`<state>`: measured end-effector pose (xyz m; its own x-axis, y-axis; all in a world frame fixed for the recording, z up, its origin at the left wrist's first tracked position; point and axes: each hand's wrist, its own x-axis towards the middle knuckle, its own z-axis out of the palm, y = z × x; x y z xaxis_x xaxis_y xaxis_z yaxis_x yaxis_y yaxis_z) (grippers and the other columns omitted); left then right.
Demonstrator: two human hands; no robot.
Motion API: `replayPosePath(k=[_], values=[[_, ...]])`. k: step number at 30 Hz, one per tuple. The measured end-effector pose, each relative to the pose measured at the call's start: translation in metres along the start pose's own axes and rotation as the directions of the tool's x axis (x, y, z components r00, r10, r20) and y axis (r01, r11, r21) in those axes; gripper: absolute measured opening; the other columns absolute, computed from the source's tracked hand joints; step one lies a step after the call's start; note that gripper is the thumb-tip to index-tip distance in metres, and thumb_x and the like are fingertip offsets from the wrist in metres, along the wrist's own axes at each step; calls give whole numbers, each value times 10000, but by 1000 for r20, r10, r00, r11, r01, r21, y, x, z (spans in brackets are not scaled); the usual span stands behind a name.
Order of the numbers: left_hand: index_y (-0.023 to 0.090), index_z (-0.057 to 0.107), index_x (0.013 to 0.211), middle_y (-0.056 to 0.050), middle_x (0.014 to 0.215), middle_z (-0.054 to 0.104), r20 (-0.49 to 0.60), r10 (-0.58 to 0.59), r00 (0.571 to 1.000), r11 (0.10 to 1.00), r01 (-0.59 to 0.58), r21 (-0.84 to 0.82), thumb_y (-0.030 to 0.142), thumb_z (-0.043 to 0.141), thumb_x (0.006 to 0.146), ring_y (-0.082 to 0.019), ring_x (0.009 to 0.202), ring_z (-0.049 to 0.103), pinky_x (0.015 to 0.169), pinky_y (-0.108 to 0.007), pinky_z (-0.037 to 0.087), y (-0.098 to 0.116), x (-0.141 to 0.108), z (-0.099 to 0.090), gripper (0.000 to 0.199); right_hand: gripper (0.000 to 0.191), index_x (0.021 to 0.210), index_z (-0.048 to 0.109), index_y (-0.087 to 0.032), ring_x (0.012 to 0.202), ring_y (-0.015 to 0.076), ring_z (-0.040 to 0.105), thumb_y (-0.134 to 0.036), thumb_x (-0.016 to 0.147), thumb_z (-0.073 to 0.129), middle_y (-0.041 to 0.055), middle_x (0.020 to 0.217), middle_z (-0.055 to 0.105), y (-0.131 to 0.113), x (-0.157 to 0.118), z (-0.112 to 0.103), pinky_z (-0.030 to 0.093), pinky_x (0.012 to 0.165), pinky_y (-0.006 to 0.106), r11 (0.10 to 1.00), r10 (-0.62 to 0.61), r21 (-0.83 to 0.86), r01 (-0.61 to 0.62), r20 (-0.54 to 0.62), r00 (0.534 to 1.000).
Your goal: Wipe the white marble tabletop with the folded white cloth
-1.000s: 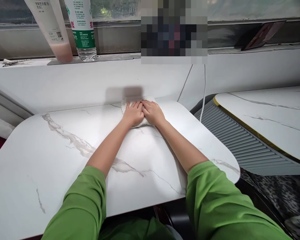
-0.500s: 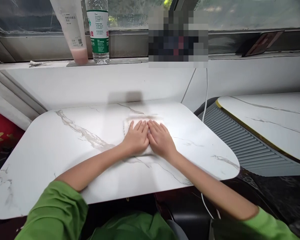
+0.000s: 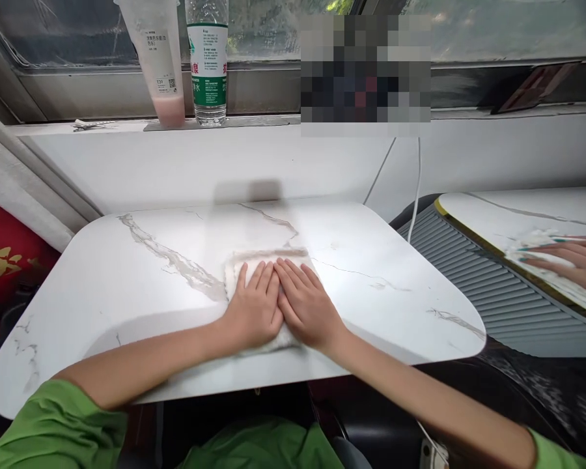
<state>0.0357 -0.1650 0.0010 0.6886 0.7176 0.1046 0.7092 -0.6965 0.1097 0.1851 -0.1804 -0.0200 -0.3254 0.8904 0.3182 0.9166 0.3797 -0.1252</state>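
Head view: two bare hands work on a white cloth (image 3: 268,255) lying flat on a white, grey-veined counter (image 3: 371,260), a little nearer its front edge than its back. The left hand (image 3: 254,306) and the right hand (image 3: 308,306) rest palm down on the cloth, fingers extended and pointing away from the wearer, their inner edges meeting at the middle; neither is closed around the fabric. Margins of the cloth show beyond the fingertips, to the left of the left hand and below the palms. Both forearms cross the front edge of the counter, bare up to green sleeves (image 3: 58,417). A soft shadow falls across the back of the counter and up the white wall (image 3: 176,163). Above, on the sill (image 3: 258,121), a tapered cup (image 3: 157,65) with a little pink liquid at its base stands upright just beside an upright bottle (image 3: 209,71) labelled in white and green; a pixelated patch (image 3: 364,78) hides what lies farther right, and a dark card (image 3: 537,88) leans beyond it. A white cable (image 3: 418,182) hangs down the wall near the right corner of the counter. At far right, another person's hand (image 3: 576,257) rests on a white rag (image 3: 532,244) upon a second counter (image 3: 512,218), with a grey ribbed panel (image 3: 469,280) beneath. Red fabric (image 3: 14,260) with a gold marking appears at far left, below a pale curtain (image 3: 24,176).
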Motion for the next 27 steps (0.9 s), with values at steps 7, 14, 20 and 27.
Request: replayPosePath(k=[7,14,20,27], values=[[46,318,1425,-127,1501,311,-12,-71,997,996,72,48,246,263,933,-219,1398,245,1159,-423,97,-86,90,2,534,543,1371,425,-34,1348,234,354,-229,897,246,135,1440,429,36,118,27,225,1127,418,991,131,22,-132,54,990],[52,329,1415,-123,1490,334,-54,-105,993,994,107,32,226,241,936,-218,1390,259,1158,-431,123,-125,125,4,518,540,1379,412,-51,1354,205,329,-188,881,252,112,1456,414,48,170,43,185,1130,381,980,190,47,-193,51,980],[78,324,1426,-108,1499,323,-61,-120,991,993,121,6,250,242,942,-212,1397,250,1163,-437,110,-114,108,8,520,541,1388,402,-31,1364,212,318,-201,899,245,124,1460,403,37,146,38,180,1136,389,983,179,23,-180,37,983],[82,337,1424,-113,1489,341,-56,-24,998,1000,25,15,257,271,938,-237,1404,238,1162,-454,104,-70,35,3,521,544,1392,385,12,1371,242,311,-219,921,237,158,1454,400,-8,69,22,191,1141,427,992,125,-17,-125,13,992]])
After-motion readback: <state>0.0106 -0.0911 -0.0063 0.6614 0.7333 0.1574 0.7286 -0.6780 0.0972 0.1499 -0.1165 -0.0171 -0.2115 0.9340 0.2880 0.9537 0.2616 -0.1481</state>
